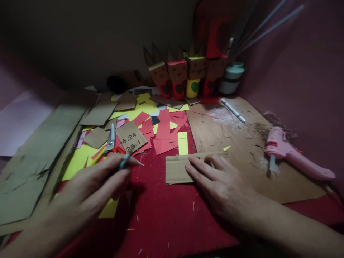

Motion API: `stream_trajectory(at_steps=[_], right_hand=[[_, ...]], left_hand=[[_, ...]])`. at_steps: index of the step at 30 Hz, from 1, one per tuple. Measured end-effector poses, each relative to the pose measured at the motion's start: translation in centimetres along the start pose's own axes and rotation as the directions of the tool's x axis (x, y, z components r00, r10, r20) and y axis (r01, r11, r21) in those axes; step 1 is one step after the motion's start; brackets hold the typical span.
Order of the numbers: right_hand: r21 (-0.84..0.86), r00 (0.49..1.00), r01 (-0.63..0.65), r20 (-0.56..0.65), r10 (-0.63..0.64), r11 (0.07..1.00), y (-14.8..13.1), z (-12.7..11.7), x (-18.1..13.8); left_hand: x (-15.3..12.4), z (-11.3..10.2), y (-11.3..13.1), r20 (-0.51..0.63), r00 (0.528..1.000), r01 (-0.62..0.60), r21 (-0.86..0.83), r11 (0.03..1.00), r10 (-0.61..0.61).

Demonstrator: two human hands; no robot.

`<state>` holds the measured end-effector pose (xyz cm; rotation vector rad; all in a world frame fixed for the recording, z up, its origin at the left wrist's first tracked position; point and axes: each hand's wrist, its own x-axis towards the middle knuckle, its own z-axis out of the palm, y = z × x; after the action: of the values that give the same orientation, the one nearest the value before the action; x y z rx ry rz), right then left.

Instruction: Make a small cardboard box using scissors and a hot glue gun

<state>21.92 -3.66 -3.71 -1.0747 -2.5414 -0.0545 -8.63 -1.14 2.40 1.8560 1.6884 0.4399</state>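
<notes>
My left hand (92, 184) is closed on a thin pencil-like tool (126, 160), its tip pointing right over the red sheet (161, 215). My right hand (217, 181) lies flat with fingers stretched on a brown cardboard strip (176, 169), pressing its right part down. The strip sits on the red sheet's upper middle. Scissors with red handles (111, 139) lie just beyond my left hand, beside a cardboard piece printed with numbers (130, 137).
Red and yellow paper scraps (163, 132) and cardboard pieces litter the back of the table. Several cardboard figures with hearts (178, 77) stand at the rear, next to a jar (231, 78). A white pen (233, 110) and a pink glue gun (292, 154) lie on the brown board at right.
</notes>
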Motion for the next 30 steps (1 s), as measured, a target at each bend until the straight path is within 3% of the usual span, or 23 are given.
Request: stream_trajectory(at_steps=[2,4,8,16,21,22,26,30], right_hand=[[-0.006,1.0,-0.005,0.0,0.005,1.0,-0.1,0.0,-0.1],[-0.022,1.0,-0.007,-0.006,0.007,1.0,-0.2,0.0,-0.1],[-0.062,1.0,0.009,-0.002,-0.009,0.998,-0.3,-0.4,-0.1],[-0.166,0.998,-0.007,-0.057,-0.002,0.986,-0.1,-0.5,0.3],[-0.202,0.983,-0.061,-0.183,0.023,0.977,-0.2,0.4,0.8],[-0.204,0.995,-0.064,-0.088,0.047,0.977,-0.3,0.5,0.8],[-0.211,0.997,-0.058,-0.061,0.046,0.976,-0.6,0.4,0.5],[-0.216,0.999,-0.049,-0.012,0.047,0.975,-0.9,0.6,-0.1]], left_hand=[[2.9,2.1,3.3,0.1,0.993,-0.068,0.039,0.997,0.064],[5.4,3.9,5.2,0.106,0.985,-0.151,0.15,0.977,0.136],[7.6,5.8,5.4,0.213,0.95,-0.26,0.136,0.956,0.228],[6.7,5.9,3.8,0.184,0.965,-0.186,-0.026,0.982,0.187],[6.1,6.3,3.0,0.143,0.953,-0.268,-0.011,0.963,0.267],[6.0,6.4,2.8,0.131,0.948,-0.293,-0.004,0.956,0.291],[5.7,6.6,2.1,0.111,0.927,-0.359,-0.006,0.933,0.357],[5.6,6.5,2.1,0.117,0.932,-0.347,0.003,0.938,0.344]])
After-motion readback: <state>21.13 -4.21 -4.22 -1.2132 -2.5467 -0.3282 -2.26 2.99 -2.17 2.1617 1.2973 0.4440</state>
